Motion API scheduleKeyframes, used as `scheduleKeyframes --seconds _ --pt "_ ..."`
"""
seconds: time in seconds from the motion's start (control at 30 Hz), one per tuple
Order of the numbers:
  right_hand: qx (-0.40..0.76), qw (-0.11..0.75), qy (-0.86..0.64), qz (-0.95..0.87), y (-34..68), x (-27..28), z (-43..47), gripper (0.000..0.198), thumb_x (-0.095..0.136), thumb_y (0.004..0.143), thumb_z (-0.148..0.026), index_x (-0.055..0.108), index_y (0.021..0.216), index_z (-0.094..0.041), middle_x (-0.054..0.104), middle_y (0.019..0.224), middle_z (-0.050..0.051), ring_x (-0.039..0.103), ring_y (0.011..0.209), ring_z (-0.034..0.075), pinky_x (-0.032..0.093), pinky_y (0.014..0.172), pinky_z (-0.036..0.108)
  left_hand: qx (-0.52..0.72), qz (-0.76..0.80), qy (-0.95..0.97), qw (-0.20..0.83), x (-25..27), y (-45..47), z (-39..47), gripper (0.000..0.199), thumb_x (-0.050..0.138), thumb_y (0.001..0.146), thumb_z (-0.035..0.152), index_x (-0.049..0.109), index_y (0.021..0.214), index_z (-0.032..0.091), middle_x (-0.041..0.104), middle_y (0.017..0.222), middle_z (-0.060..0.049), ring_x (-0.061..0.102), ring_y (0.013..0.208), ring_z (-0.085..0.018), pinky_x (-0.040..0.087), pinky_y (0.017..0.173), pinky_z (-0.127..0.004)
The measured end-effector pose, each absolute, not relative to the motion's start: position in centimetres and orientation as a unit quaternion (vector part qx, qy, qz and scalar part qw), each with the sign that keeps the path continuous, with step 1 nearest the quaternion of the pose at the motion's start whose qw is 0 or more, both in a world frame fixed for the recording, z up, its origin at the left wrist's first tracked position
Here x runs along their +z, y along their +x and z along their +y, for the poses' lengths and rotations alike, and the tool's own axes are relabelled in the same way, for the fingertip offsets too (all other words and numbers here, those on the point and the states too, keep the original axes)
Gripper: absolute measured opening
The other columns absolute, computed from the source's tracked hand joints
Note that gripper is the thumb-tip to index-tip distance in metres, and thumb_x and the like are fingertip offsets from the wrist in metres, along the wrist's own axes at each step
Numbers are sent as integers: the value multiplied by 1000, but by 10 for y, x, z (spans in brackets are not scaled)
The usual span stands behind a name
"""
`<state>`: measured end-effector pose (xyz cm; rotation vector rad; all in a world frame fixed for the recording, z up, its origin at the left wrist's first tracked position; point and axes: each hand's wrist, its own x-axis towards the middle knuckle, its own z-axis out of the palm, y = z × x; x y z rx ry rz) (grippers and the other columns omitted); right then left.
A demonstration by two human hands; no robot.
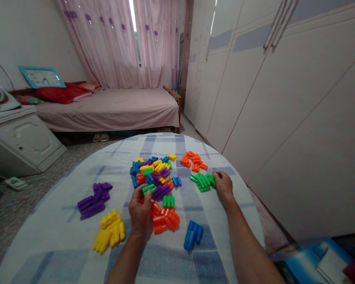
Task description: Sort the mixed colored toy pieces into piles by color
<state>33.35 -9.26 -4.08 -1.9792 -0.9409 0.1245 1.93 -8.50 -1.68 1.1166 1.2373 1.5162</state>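
My left hand (139,211) is closed with thumb and index finger on a green plastic block (148,189), at the near edge of a mixed heap of colored blocks (154,167). My right hand (224,186) pinches another green block (213,181) at the right end of a green block group (201,181). Just right of my left hand lie red-orange blocks (165,219), with a single green piece (169,201) behind them. The hidden fingertips of my right hand lie behind its knuckles.
Purple blocks (94,200) and yellow blocks (110,232) lie to the left on the round cloth-covered table (62,236). Blue blocks (193,235) sit near the front, orange ones (193,161) at the back right. A wardrobe (284,110) stands close on the right; a bed (121,106) is beyond.
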Motion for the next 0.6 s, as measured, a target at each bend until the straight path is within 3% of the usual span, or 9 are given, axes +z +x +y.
scheduleKeyframes --seconds 0.2,0.37,0.6 --pt "-7 444 -807 -389 327 -31 -92 33 44 75 -30 68 91 -13 66 97 14 55 93 25 39 86 39 619 472 476 409 -19 21 -86 40 58 78 41 62 109 16 66 100 -7 61 93 -19 50 79 -29" --pt "-121 477 -717 -494 286 -1 -90 26 42 81 -25 64 93 -16 64 96 10 53 97 24 37 92 39 608 478 498 394 -21 21 -84 38 58 79 38 59 112 18 66 94 -5 62 86 -17 50 78 -29" --pt "48 494 -540 -680 194 14 -100 21 52 83 -22 61 102 -22 64 101 6 55 101 20 41 91 36 584 478 575 315 -28 20 -82 24 60 78 36 57 96 19 62 87 -3 61 82 -17 49 78 -31"
